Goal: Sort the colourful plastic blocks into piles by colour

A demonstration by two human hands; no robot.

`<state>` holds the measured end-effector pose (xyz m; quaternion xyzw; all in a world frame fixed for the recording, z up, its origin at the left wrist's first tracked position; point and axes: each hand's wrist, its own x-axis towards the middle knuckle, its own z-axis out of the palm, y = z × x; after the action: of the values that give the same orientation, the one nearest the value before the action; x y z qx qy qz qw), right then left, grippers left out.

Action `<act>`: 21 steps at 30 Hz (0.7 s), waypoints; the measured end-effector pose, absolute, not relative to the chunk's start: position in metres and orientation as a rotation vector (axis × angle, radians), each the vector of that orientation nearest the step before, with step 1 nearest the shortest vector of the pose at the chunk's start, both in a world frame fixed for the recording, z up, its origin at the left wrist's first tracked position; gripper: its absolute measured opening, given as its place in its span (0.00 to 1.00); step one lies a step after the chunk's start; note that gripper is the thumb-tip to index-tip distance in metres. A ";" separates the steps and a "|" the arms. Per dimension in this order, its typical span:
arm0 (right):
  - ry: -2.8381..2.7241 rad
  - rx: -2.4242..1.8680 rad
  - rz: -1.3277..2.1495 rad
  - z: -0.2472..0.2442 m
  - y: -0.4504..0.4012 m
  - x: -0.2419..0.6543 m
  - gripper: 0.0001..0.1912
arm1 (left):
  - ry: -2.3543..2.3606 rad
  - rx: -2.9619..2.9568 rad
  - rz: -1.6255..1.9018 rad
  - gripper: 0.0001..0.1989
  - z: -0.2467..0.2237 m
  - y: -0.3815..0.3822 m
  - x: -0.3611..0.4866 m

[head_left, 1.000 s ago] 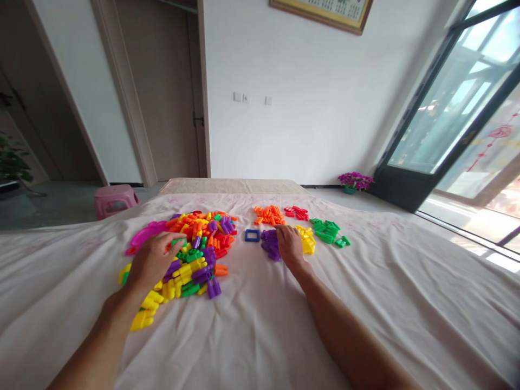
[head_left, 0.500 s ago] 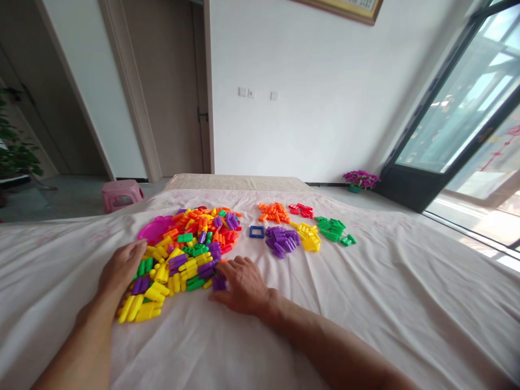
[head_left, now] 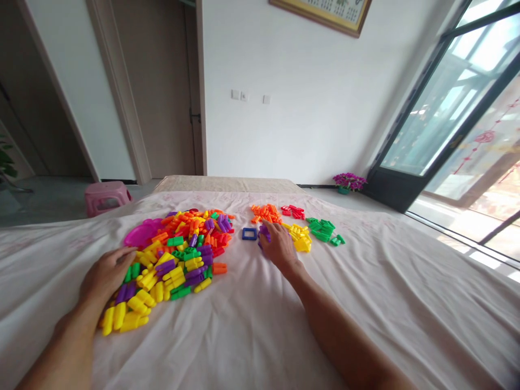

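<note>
My left hand (head_left: 102,275) rests at the left edge of a mixed heap of plastic building blocks (head_left: 170,271), yellow, purple, green, orange and red. Its fingers are stretched out and hold nothing I can see. My right hand (head_left: 279,246) is over the purple pile, its fingers curled down around a purple building block (head_left: 265,232); the hand hides most of that pile. Just left of it lies a blue square frame (head_left: 249,234). Sorted orange blocks (head_left: 266,212), red blocks (head_left: 293,212), yellow blocks (head_left: 299,238) and green blocks (head_left: 323,229) lie around and beyond my right hand.
A magenta plastic dish (head_left: 140,234) sits behind the heap's left side, partly covered. Wrinkled pale cloth (head_left: 252,330) covers the surface. Beyond it are a pink stool (head_left: 106,198), potted purple flowers (head_left: 349,182) and a glass door (head_left: 439,108).
My right hand has moved right and away from me, from the mixed heap to the purple pile. A purple block is gone from the heap's right edge. My left hand stays beside the heap.
</note>
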<state>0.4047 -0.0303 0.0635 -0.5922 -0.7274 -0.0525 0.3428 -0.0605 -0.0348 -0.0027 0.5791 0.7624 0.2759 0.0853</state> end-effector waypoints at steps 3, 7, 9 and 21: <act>-1.805 -1.691 -0.153 0.063 -0.020 0.424 0.23 | 2.256 1.664 0.831 0.28 -0.003 -0.034 -0.060; -1.794 -1.634 -0.172 0.062 -0.022 0.422 0.21 | 2.273 1.633 0.844 0.28 -0.002 -0.035 -0.058; -1.875 -1.473 -0.133 0.062 -0.031 0.407 0.19 | 2.284 1.624 0.855 0.27 0.000 -0.036 -0.056; -2.418 -0.857 0.196 0.045 -0.074 0.303 0.26 | 2.311 1.637 0.856 0.25 0.004 -0.039 -0.052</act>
<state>0.3029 -0.0741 0.0448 -0.3199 -0.9020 0.0730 0.2805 -0.0518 -0.0395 0.0039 0.5510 0.7779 0.2879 0.0912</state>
